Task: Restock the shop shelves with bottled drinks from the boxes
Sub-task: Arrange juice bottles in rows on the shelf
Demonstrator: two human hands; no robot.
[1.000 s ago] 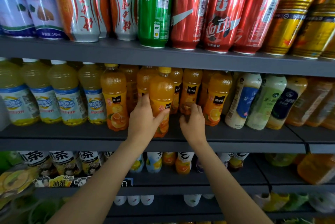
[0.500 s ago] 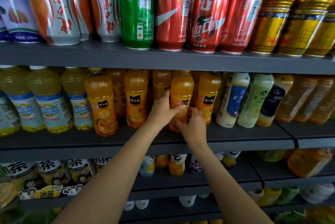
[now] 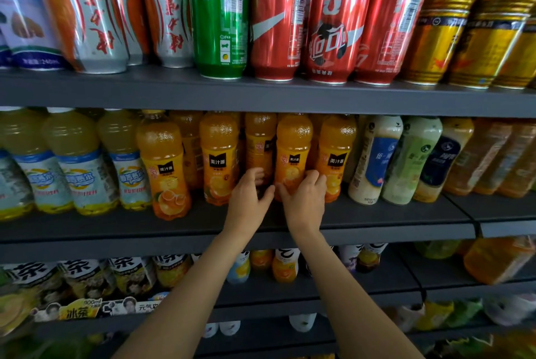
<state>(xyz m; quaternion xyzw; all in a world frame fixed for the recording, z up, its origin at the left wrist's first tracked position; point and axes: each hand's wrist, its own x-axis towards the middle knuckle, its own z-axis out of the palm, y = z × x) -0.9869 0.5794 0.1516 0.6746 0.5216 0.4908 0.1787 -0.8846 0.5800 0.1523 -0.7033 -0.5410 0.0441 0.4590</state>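
Note:
On the middle shelf (image 3: 391, 215) stands a row of orange juice bottles with black labels. Both my hands are at the base of one orange juice bottle (image 3: 293, 152), which stands upright in the row between two others. My right hand (image 3: 306, 202) curls its fingers around that bottle's lower right side. My left hand (image 3: 249, 199) is just left of it, blurred, with fingers spread in the gap beside a bottle further back (image 3: 260, 141) and its thumb near the bottle's base. Another orange juice bottle (image 3: 162, 167) stands further forward on the left.
Pale yellow bottles (image 3: 72, 161) fill the shelf's left end; white and green milk-tea bottles (image 3: 377, 158) its right. Cans (image 3: 278, 22) crowd the top shelf just above the bottle caps. Tea bottles (image 3: 87, 277) sit on the lower shelf.
The orange juice bottle went from the shelf front, in my left hand, rightward and back into the row. My right hand has closed on it and my left hand has loosened.

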